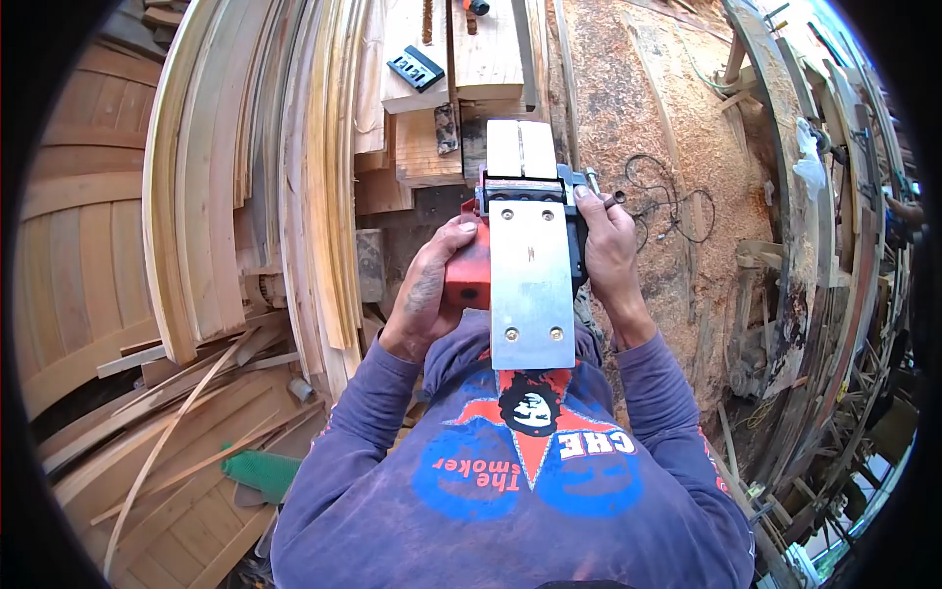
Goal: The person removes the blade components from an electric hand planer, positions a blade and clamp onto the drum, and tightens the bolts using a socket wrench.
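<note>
Planer [531, 275] between left grip [429, 285] and right grip [613, 250], before the torso [530, 491]; beyond both grips, ahead and slightly left, wooden blocks [488, 64], with a small case [416, 69] lying on the left-hand one. Left of the left grip: long boards [324, 177] side by side, farther out a panelled door [88, 226]; behind the grip on that side, thin strips [167, 452] across another panelled piece [177, 550]. Right of the right grip: cord [677, 201] looped on sawdust [628, 88], farther right a long beam [782, 118], plastic bag [810, 162] beside it, mixed lumber [873, 245] beyond.
</note>
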Demonstrator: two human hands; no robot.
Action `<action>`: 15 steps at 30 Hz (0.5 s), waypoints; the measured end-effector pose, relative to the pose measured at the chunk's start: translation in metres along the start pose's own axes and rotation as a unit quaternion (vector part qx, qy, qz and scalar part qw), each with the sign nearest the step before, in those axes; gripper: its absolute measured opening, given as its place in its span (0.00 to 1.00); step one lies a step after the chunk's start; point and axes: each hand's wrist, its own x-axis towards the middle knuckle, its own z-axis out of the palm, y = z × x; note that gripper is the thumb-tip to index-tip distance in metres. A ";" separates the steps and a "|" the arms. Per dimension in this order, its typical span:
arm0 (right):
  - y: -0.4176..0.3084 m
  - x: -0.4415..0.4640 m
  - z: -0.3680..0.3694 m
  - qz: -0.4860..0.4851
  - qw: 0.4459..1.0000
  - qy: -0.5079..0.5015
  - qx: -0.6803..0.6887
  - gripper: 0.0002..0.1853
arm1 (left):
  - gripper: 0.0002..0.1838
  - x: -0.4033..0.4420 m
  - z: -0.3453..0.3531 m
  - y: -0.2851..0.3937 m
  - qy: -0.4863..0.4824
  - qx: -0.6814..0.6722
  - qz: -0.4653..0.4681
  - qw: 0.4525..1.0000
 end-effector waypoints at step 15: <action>-0.039 0.026 -0.101 0.124 0.986 -0.101 0.046 0.18 | 0.26 0.011 0.079 -0.022 -0.020 -0.048 -0.116 0.992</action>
